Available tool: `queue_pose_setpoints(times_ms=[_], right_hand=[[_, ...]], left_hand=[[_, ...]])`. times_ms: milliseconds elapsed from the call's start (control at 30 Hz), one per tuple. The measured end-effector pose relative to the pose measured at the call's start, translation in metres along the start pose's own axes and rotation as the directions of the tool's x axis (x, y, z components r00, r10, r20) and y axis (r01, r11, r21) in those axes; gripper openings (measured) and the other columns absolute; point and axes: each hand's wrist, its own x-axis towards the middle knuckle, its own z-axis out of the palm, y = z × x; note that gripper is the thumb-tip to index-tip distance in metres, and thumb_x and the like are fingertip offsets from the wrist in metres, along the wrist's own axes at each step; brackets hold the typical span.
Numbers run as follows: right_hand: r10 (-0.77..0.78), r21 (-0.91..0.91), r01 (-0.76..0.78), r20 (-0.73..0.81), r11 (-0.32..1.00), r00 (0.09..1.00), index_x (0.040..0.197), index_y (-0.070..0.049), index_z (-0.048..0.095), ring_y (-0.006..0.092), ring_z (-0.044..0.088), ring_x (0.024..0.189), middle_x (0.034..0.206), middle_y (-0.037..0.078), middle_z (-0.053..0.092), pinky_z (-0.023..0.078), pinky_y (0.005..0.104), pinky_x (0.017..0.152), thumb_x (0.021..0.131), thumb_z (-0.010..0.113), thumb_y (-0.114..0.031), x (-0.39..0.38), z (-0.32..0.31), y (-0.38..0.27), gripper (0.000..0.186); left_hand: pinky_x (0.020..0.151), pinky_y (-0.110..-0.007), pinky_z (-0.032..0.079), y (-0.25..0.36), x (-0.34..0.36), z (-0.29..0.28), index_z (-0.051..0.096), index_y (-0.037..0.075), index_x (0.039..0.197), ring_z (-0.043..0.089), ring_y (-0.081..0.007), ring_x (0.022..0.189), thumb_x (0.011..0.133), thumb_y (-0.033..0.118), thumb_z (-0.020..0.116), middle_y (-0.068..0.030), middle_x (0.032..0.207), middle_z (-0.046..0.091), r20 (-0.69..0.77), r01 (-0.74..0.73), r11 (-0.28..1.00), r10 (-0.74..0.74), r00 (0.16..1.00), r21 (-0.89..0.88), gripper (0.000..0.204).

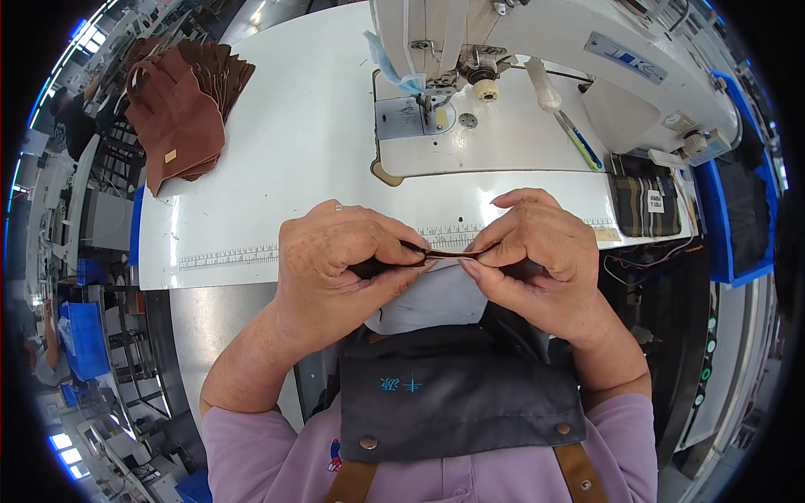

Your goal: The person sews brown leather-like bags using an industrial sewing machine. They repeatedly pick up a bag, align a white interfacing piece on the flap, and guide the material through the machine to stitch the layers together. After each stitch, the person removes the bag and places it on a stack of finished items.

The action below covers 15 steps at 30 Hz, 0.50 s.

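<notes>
Both hands are raised above the front edge of the white table, close together. Between them they stretch a thin dark brown leather piece [453, 254], seen nearly edge-on. My left hand [331, 264] pinches its left end between thumb and fingers. At the other end my right hand [541, 247] grips it the same way, one finger lifted away. Light grey cloth [429, 303] lies just below the piece; whether the two are joined I cannot tell. Much of the piece is hidden by the fingers.
A white sewing machine [537, 92] stands beyond my hands. Near it lie a white-handled tool [543, 84] and a pen [579, 141]. A stack of brown leather pieces [180, 117] sits at the far left. A ruler strip [226, 257] runs along the table. Blue bins [721, 226] flank the right.
</notes>
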Motion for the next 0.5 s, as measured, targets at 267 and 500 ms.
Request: queue_pose_setpoints(times_ms=[267,500], right_hand=[[-0.021,-0.010,0.021,0.005,1.000,1.000,0.076,-0.011,0.062,0.0170,0.068,0.070,0.077,0.000,0.070,0.052,0.0409,0.087,0.076,0.082,-0.004,0.002,0.001,-0.004,0.021],[0.063,-0.014,-0.063,0.026,0.998,0.998,0.082,-0.009,0.063,0.0167,0.068,0.070,0.078,0.002,0.071,0.053,0.0329,0.078,0.079,0.080,-0.005,0.005,0.003,0.007,0.018]], left_hand=[[0.066,-0.027,0.047,0.005,-0.003,-0.006,0.068,0.010,0.074,0.069,-0.0124,0.069,0.068,0.004,0.087,-0.0033,0.081,0.076,0.013,0.010,1.000,-0.010,1.000,0.030,0.020],[0.072,-0.024,0.051,0.001,0.011,-0.006,0.059,0.005,0.079,0.071,-0.0109,0.074,0.073,0.007,0.088,-0.0045,0.078,0.072,0.075,0.279,0.957,-0.273,0.959,-0.077,0.030]])
